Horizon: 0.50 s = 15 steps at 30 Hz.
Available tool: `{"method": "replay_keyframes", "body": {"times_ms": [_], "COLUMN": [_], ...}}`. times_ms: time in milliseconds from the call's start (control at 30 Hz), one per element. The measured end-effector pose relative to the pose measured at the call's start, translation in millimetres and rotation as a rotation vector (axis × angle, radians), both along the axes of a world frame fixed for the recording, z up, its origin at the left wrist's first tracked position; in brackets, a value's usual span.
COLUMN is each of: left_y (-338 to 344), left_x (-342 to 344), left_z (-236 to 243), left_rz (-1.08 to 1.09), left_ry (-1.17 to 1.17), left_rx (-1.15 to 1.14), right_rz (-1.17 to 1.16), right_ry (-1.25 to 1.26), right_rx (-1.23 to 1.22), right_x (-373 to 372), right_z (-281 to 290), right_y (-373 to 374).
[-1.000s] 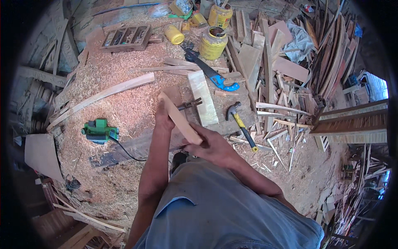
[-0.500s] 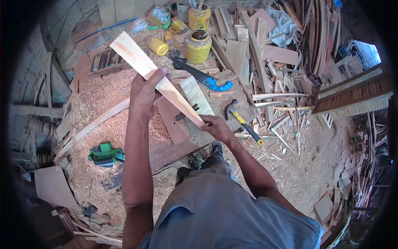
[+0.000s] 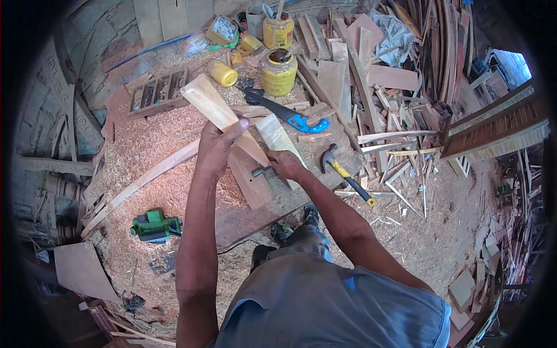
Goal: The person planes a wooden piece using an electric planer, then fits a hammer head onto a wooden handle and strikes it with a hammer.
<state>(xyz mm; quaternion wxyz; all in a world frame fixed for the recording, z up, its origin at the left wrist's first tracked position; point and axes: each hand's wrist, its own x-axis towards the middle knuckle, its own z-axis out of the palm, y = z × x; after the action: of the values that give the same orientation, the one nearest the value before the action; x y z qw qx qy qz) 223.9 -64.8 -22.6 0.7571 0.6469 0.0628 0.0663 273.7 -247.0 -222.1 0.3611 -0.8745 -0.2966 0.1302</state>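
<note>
A pale tapered wooden board (image 3: 210, 103) is held slanting above the bench, its wide end up and to the left. My left hand (image 3: 216, 149) grips it around the middle, thumb across the top face. The fingers of my right hand (image 3: 285, 165) close on its narrow lower end. Beneath lie a reddish-brown board (image 3: 250, 180) and a paler plank (image 3: 277, 134), with a small dark metal piece (image 3: 262, 171) close to my right hand. A handsaw with a blue handle (image 3: 301, 123) and a hammer with a yellow and black handle (image 3: 347, 177) rest farther right.
A green power planer (image 3: 155, 226) sits among shavings on the left. Yellow jars (image 3: 278, 74) and a compartmented wooden tray (image 3: 159, 93) stand toward the back. Offcuts (image 3: 391, 110) pile up at right, beside a slatted wooden piece (image 3: 496, 124). A long curved strip (image 3: 152, 171) lies left.
The board's wide end has come down and to the right, and the board now appears more foreshortened. Both hands keep hold of it; my right hand has shifted slightly left and up.
</note>
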Motion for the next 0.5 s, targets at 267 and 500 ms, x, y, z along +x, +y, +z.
{"method": "replay_keyframes", "body": {"times_ms": [267,500], "left_y": [-5.3,-23.8], "left_x": [-1.9,-6.8], "left_z": [-0.4,27.1], "left_rz": [-0.033,-0.035], "left_ry": [-0.008,-0.022], "left_rx": [0.104,0.199], "right_rz": [0.0,0.01], "right_ry": [-0.001,-0.004], "right_rx": [-0.015,0.041], "right_x": [-1.2,-0.4], "right_z": [5.3,-6.6], "right_y": [-3.1,-8.1]}}
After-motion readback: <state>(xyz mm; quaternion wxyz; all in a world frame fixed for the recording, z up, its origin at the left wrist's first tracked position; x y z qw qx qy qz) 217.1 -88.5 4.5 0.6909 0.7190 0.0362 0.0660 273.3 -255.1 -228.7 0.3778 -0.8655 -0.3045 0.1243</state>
